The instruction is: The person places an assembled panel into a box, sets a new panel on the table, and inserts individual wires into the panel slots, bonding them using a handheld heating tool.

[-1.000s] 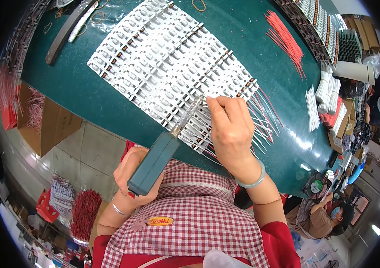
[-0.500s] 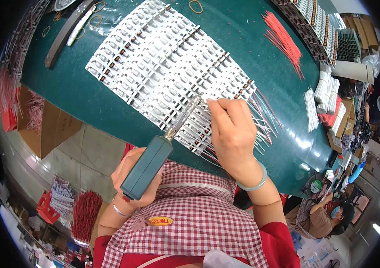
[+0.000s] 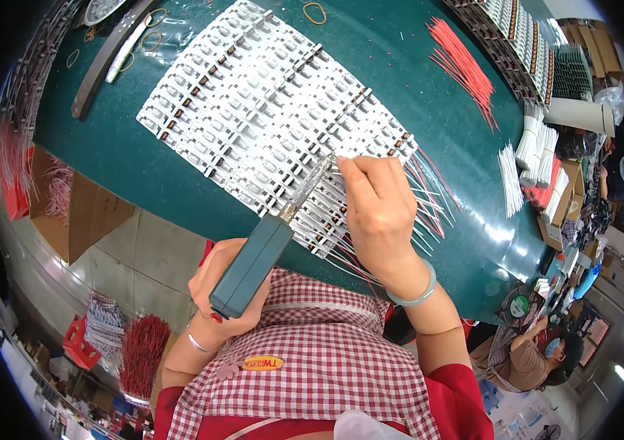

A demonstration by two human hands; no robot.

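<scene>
My left hand [image 3: 213,282] is closed around the dark green body of a soldering gun [image 3: 253,264]. Its metal tip meets a white panel of small circuit boards [image 3: 253,95] right by my right fingertips. My right hand [image 3: 381,209] is closed in a pinch over the panel, on what looks like the end of a thin white wire; the fingers largely hide it. Red and white wires [image 3: 425,209] trail from the panel's right edge, passing beneath my right hand and wrist. Dark and copper-coloured parts sit in rows across the boards.
Loose red wires [image 3: 462,70] lie at the far right of the green table [image 3: 106,158], and bundles of white wires [image 3: 539,150] near its right edge. A dark bar [image 3: 110,62] and rubber bands lie far left. A small fan [image 3: 518,304] stands right. A person [image 3: 524,359] sits beyond.
The soldering gun in my left hand has shifted slightly right. The panel has slid a little to the left, and my right hand has moved slightly left with its pinch kept.
</scene>
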